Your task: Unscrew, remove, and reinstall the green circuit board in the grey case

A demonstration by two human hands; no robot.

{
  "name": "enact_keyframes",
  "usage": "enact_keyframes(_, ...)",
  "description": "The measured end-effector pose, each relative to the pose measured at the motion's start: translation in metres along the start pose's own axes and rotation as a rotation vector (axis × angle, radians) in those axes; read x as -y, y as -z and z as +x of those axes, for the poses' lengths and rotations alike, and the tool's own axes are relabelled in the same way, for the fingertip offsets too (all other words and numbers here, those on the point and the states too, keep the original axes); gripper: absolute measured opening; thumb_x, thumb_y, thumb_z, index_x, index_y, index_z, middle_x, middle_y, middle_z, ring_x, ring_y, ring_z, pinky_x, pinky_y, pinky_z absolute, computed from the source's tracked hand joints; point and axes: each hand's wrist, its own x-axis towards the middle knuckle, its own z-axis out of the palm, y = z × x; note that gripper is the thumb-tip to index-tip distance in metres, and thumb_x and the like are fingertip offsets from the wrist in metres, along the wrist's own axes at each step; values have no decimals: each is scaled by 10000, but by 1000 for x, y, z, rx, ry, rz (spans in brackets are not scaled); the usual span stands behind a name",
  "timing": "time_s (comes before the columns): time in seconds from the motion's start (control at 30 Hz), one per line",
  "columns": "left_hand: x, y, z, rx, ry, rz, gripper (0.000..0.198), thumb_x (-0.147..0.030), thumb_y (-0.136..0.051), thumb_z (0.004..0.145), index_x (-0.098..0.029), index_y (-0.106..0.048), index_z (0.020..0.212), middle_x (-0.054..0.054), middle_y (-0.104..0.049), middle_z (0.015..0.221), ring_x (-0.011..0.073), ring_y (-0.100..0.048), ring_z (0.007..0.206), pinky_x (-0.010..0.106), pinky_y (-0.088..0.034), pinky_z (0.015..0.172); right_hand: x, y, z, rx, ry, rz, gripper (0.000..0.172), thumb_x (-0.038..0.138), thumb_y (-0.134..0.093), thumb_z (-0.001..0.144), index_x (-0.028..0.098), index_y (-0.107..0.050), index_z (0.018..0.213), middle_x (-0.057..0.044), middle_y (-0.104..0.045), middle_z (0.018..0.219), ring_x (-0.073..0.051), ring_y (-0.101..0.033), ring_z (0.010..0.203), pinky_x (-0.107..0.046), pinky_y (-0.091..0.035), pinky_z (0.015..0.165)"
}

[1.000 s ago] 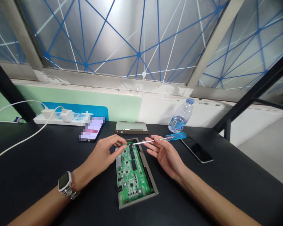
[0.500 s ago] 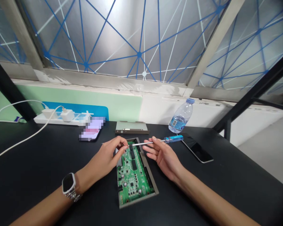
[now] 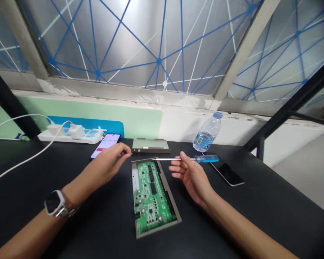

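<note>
My left hand (image 3: 113, 162) is pinched, with a tiny screw-like piece (image 3: 131, 154) at its fingertips, too small to make out clearly. It hovers left of the far end of a green circuit board (image 3: 148, 194), which lies in a grey metal tray (image 3: 175, 203). My right hand (image 3: 190, 176) grips a screwdriver with a clear blue handle (image 3: 209, 158) between thumb and fingers, the other fingers loosely spread. The screwdriver's shaft (image 3: 172, 159) points left, nearly level, and its tip shows over the far edge of the tray.
Behind the board lies a grey metal plate (image 3: 151, 144). A lit phone (image 3: 108, 141) and a white power strip (image 3: 83, 137) with cables are at back left. A water bottle (image 3: 206, 133) and a dark phone (image 3: 229, 172) are to the right.
My left hand has moved left and up, away from the screwdriver tip, uncovering the board's far left part. The screwdriver has shifted slightly right, now held more level in my right hand.
</note>
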Motion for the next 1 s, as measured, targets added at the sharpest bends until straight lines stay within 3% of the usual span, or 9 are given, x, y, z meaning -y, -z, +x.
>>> enact_keyframes(0.1, 20, 12, 0, 99, 9, 144, 146, -305, -463, 959, -215, -569, 914, 45, -619, 975, 216, -589, 906, 339, -444, 806, -1, -1, -1, 12, -7, -15, 312, 420, -796, 767, 131, -691, 812, -58, -740, 750, -162, -715, 620, -222, -565, 521)
enact_keyframes(0.27, 37, 13, -4, 237, 76, 235, 149, -281, -476, 914, -219, -598, 856, 56, -635, 969, 236, -597, 908, 354, -452, 800, -5, -3, -3, 45, -14, -57, 336, 435, -792, 766, 119, -686, 800, -65, -726, 731, -157, -698, 585, -219, -547, 489)
enact_keyframes(1.0, 29, 8, 1, 287, 101, 295, 196, -224, -439, 880, -198, -626, 829, 90, -640, 950, 267, -606, 913, 394, -472, 807, -11, -4, -4, 97, 11, -121, 336, 440, -739, 822, 110, -677, 817, -59, -708, 709, -143, -685, 544, -208, -533, 462)
